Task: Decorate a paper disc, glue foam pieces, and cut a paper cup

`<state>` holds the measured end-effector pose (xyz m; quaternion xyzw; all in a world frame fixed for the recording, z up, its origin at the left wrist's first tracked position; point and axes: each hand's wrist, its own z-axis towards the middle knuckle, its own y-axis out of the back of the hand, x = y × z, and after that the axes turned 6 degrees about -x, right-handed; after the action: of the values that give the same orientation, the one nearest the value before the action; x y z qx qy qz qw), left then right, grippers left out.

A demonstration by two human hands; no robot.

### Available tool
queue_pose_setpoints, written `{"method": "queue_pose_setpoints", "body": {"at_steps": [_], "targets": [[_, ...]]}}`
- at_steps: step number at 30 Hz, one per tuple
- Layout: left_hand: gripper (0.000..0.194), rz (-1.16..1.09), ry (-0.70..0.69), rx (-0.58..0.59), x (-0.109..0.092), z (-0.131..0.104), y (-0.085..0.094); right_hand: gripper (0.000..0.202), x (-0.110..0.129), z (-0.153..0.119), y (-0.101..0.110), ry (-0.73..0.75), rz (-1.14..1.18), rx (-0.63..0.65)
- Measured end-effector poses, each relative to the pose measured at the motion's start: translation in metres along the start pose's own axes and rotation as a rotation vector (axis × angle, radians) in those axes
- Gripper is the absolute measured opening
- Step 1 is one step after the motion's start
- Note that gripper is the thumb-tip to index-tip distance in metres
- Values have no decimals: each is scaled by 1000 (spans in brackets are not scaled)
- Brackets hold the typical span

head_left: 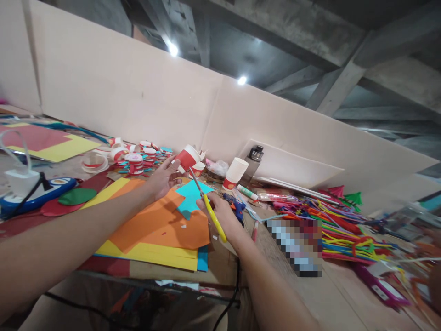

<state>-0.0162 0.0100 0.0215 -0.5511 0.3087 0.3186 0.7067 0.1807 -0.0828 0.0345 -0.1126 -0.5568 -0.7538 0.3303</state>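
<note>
My left hand (166, 178) is closed around a red and white paper cup (188, 158), tilted above the worktable. In my right hand (220, 211) is a pair of scissors with yellow handles (214, 219), its blades pointing up toward the cup. Beneath both hands lie a cut piece of turquoise paper (193, 195) and orange sheets (148, 225) stacked on yellow paper (172, 259). Just behind the scissor tips sits a shorter cut cup (197, 170). Small white and red scraps are scattered on the orange paper.
Several cut red and white cup pieces (135, 164) lie at the back left. Stacked cups (235, 174) and a dark bottle (253, 163) stand behind my right hand. Colourful pipe cleaners (330, 225) cover the right side. A blue power strip (37, 197) is left. Another person's hand shows far right.
</note>
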Motion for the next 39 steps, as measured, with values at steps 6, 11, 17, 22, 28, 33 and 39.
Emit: {"method": "queue_pose_setpoints", "body": {"at_steps": [6,11,17,22,28,33,39], "targets": [[34,-40,-4,51,0,0,-2,32,2,-1,0,3,-40,13],[39,-38,-38,85,-3,-4,-7,33,2,-1,0,9,-55,15],[51,-17,-58,41,-5,-5,-10,35,6,-2,1,-17,-68,23],[53,26,-99,32,-3,-5,-9,36,6,-2,1,-23,-65,18],[56,51,-116,32,-2,-5,-10,37,6,-2,1,-29,-58,24],[57,70,-128,41,-3,-5,-10,37,6,-1,2,-35,-62,30],[57,89,-132,31,-2,-6,-9,37,5,-2,2,-25,-50,50]]}}
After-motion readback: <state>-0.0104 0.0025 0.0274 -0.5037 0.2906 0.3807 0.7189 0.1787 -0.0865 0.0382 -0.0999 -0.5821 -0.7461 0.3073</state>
